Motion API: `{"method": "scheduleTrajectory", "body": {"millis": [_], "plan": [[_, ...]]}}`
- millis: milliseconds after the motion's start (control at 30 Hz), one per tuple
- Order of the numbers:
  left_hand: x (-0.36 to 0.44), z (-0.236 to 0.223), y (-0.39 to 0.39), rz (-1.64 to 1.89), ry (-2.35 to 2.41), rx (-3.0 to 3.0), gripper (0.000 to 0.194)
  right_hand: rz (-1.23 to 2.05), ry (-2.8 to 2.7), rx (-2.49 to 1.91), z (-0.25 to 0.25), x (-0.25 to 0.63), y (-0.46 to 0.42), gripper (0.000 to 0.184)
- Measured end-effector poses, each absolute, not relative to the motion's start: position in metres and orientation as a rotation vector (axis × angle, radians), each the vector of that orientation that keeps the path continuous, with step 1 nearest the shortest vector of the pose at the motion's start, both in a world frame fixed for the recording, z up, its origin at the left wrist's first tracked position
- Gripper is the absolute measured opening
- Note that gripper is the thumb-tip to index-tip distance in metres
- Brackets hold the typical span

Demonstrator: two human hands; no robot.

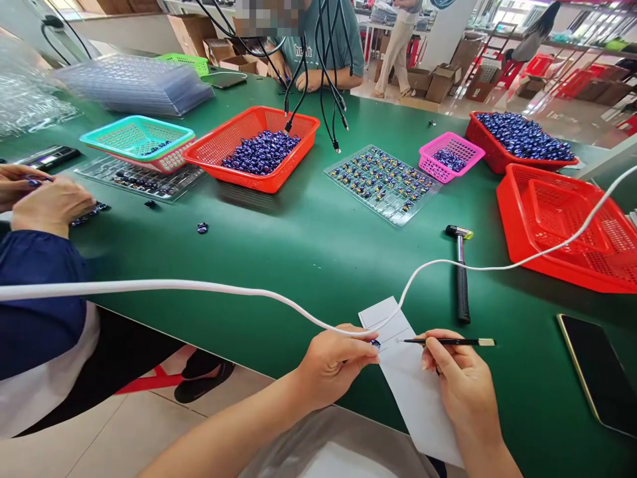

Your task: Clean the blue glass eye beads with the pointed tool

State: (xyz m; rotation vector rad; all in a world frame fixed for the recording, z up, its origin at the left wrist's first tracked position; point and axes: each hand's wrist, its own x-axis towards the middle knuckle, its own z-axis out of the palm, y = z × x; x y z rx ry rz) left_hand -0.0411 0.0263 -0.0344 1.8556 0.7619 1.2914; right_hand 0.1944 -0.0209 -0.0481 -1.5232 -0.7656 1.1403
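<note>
My left hand (333,364) is closed in a pinch on a small blue part (375,344), held over a white paper strip (408,378) at the near edge of the green table (308,239). My right hand (460,375) is closed on a thin black brush (448,342), which lies level with its tip pointing left toward the blue part. A white cable (199,287) crosses in front of both hands.
An orange basket (251,147) and a red basket (520,139) hold several blue parts; so does a small pink basket (450,156). A clear tray (381,182), a hammer (462,272), stacked red baskets (567,226) and a phone (600,372) lie nearby. Co-workers sit at left and opposite.
</note>
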Motion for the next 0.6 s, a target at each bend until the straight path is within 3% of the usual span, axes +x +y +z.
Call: {"method": "scheduleTrajectory", "body": {"millis": [133,333,600], "plan": [[-0.041,-0.033,0.025,1.261,0.839,1.761,0.017,1.140,-0.759,-1.534,-0.048,0.195,-0.021,0.028],[-0.041,-0.032,0.023,1.090,0.949,1.622,0.029,1.136,-0.759,-1.590,-0.043,0.194,-0.021,0.030],[-0.038,-0.039,0.020,1.154,0.900,1.574,0.033,1.130,-0.747,-1.620,-0.038,0.190,-0.019,0.033]]}}
